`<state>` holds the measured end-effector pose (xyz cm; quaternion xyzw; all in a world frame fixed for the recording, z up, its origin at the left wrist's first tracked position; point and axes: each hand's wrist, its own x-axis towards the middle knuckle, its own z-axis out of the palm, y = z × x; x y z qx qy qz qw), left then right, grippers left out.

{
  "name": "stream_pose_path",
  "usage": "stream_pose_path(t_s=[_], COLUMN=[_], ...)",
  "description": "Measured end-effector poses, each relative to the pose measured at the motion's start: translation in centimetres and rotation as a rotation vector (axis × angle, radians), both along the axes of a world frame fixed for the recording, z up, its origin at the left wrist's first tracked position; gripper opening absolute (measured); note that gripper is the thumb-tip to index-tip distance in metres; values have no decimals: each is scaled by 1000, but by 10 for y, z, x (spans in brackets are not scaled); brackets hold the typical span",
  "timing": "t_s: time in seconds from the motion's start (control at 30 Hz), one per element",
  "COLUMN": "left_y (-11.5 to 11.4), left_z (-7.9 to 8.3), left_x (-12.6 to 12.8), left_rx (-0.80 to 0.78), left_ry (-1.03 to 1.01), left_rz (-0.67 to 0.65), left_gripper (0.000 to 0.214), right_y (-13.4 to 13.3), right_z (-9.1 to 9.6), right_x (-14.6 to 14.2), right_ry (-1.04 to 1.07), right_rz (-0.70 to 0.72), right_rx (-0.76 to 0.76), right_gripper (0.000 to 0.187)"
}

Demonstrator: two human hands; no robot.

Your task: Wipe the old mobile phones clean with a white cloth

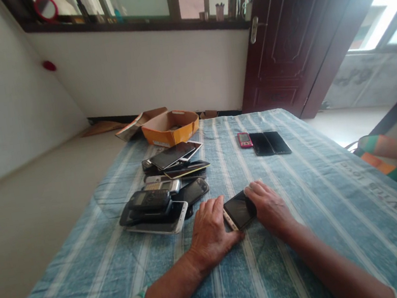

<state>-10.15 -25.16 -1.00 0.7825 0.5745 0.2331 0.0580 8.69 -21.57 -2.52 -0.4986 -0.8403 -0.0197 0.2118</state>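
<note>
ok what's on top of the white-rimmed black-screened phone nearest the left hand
A round-cornered black phone, atop another black device. They cover part of the white-rimmed phone, so that area can't be seen.

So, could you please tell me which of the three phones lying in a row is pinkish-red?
The small leftmost phone; the middle phone and rightmost phone are larger and black.
</note>
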Motion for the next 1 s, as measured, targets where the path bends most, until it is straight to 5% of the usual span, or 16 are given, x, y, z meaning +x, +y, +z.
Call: stream_pose_path(t_s=[0.53,1.0], left_y=[3,4], left_z=[-12,-5], left_x=[-4,-2], left_rx=[37,24], left_ry=[-61,-26], left_rz=[-7,-30], left_gripper=[81,78], right_y=[-18,-11], right_z=[5,4], right_x=[-46,-29], right_ry=[173,60], right_rz=[408,315], right_rx=[21,83], right_gripper=[19,24])
